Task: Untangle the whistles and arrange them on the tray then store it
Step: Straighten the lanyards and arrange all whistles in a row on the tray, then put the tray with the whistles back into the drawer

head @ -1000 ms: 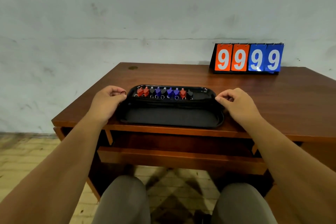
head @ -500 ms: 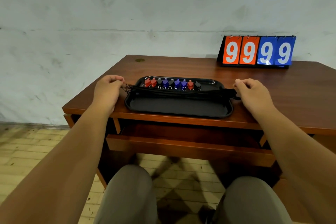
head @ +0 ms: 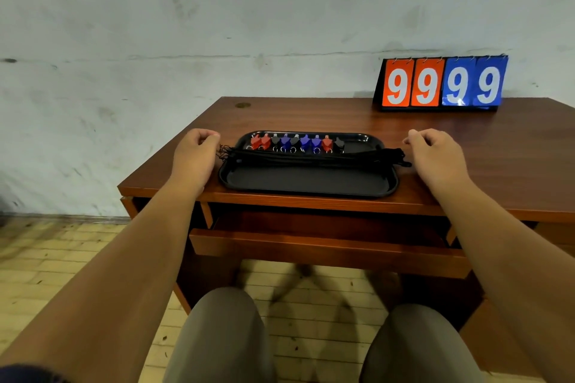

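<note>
A black oblong tray (head: pixel 311 182) lies at the desk's front edge. Several red, blue and black whistles (head: pixel 295 143) stand in a row along its far side. Their black cords (head: pixel 314 156) are stretched in one bundle across the tray, the ends hanging over both short rims. My left hand (head: pixel 194 154) hovers at the tray's left end with fingers curled, right beside the cord ends. My right hand (head: pixel 434 154) is at the tray's right end, fingers curled too, just past the cords. I see nothing held in either hand.
A flip scoreboard (head: pixel 441 84) reading 9999 stands at the desk's back right. Under the brown desk top (head: pixel 311 116) a drawer (head: pixel 326 250) is pulled out towards my knees. A pale wall rises behind the desk, and the tiled floor drops away on the left.
Both hands have moved outward from the tray's ends, drawing the cords out straight across it. The cord ends now lie beside the hands.
</note>
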`<control>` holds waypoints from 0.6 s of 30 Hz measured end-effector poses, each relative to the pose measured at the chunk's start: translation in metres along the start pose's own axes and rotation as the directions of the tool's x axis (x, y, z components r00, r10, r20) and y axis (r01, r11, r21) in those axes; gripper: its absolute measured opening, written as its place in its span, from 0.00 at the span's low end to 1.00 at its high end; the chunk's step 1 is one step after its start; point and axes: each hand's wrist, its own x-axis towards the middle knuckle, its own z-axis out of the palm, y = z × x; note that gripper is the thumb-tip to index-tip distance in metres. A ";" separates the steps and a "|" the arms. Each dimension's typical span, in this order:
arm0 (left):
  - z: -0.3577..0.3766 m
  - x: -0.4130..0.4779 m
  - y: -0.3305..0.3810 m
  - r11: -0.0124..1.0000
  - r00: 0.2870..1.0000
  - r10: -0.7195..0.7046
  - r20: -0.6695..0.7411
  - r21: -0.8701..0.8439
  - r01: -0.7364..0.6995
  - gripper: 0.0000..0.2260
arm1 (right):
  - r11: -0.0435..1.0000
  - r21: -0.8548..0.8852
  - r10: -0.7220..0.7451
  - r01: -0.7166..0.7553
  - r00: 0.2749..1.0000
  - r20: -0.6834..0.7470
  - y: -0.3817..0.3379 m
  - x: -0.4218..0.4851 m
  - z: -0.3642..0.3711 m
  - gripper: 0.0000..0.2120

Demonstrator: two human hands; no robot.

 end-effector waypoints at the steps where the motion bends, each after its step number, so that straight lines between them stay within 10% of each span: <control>1: -0.001 -0.003 0.001 1.000 1.000 0.011 -0.022 0.002 -0.011 0.10 | 1.000 -0.003 -0.023 0.023 1.000 -0.014 -0.002 -0.003 -0.001 0.15; 4: -0.004 -0.018 -0.001 0.998 0.995 0.058 -0.082 -0.019 -0.059 0.07 | 0.993 0.011 -0.117 0.118 0.989 -0.091 -0.009 -0.015 -0.006 0.10; 9: -0.030 -0.070 -0.024 0.749 1.000 -0.004 -0.001 -0.662 0.003 0.11 | 0.953 0.073 -0.283 0.293 0.951 -0.125 -0.016 -0.075 -0.007 0.06; 14: -0.042 -0.134 -0.050 0.967 0.989 0.089 0.116 -0.249 -0.058 0.11 | 0.850 0.007 -0.526 0.526 0.850 0.042 -0.007 -0.152 -0.003 0.07; 18: -0.033 -0.153 -0.070 0.954 0.910 0.202 0.362 0.136 -0.266 0.12 | 0.810 -0.065 -0.548 0.583 0.792 0.270 0.023 -0.187 0.016 0.14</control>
